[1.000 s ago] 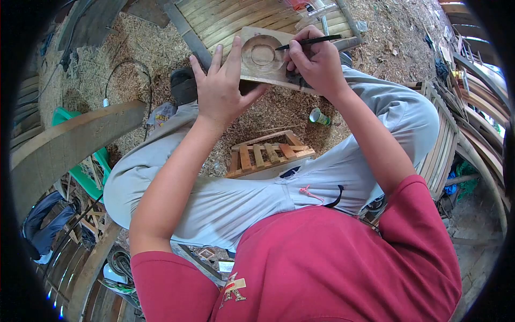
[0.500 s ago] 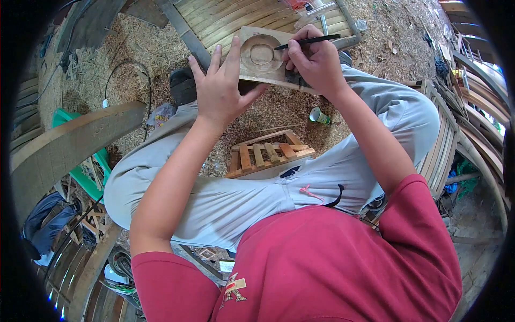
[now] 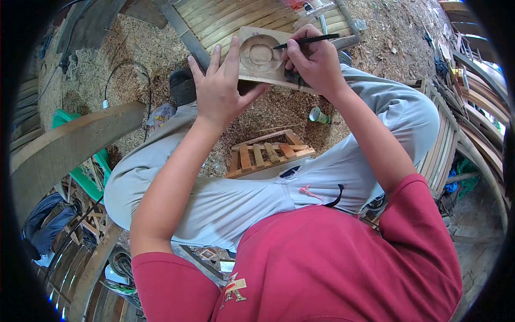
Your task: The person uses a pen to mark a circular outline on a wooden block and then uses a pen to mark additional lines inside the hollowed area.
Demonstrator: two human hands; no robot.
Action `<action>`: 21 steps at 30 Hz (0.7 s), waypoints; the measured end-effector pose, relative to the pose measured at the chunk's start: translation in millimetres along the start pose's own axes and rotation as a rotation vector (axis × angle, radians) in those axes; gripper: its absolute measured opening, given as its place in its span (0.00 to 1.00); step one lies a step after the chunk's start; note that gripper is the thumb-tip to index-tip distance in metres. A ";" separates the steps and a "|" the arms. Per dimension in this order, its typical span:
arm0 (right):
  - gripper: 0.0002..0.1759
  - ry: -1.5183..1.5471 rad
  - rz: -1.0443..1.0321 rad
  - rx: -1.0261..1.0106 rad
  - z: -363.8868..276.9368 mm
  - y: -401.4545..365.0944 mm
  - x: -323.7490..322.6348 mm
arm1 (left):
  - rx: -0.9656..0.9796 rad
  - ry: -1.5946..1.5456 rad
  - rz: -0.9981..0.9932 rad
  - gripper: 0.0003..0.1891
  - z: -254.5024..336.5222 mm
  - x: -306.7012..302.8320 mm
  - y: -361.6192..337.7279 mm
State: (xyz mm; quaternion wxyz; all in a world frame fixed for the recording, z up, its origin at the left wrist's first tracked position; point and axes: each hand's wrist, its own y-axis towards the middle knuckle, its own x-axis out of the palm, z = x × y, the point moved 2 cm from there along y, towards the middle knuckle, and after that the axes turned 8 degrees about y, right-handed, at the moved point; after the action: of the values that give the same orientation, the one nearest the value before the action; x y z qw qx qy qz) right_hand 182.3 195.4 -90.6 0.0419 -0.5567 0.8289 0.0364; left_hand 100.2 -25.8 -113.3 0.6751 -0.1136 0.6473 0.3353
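Note:
A square wooden block (image 3: pixel 249 33) with a round carved hollow and a ring in its middle lies in front of me, at the near edge of a slatted wooden bench (image 3: pixel 225 21). My left hand (image 3: pixel 222 80) rests along the block's left side, its fingers stretched out and spread, the thumb at the near edge. In my right hand (image 3: pixel 314 59) a black pen (image 3: pixel 316 39) is pinched, its tip at the right part of the hollow. Something dark, which I cannot make out, lies under the right hand on the block.
Between my legs a small slatted wood piece (image 3: pixel 271 155) and a green can (image 3: pixel 319 115) stand on ground covered in shavings. A thick wooden beam (image 3: pixel 75 134) and a green plastic chair (image 3: pixel 91 172) are at left. Planks (image 3: pixel 477 91) are stacked at right.
The pen and my right hand have shifted very slightly to the left. My left hand and the block stay almost exactly where they were.

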 end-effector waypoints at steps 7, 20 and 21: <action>0.07 0.047 -0.018 0.010 -6.3 -4.2 1.1 | 0.000 0.000 -0.003 0.64 -0.1 -0.1 0.3; 0.07 -0.022 -0.113 0.014 0.4 -5.5 5.3 | 0.007 0.000 0.004 0.64 -0.1 0.4 -0.2; 0.07 -0.031 -0.119 0.009 0.7 -5.5 5.7 | 0.007 0.001 0.002 0.64 -0.1 0.3 0.2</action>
State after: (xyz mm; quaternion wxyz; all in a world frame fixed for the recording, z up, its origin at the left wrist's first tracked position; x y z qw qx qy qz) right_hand 185.3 188.2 -92.0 0.0595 -0.6042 0.7937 0.0387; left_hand 100.0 -25.6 -113.5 0.6749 -0.1105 0.6488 0.3337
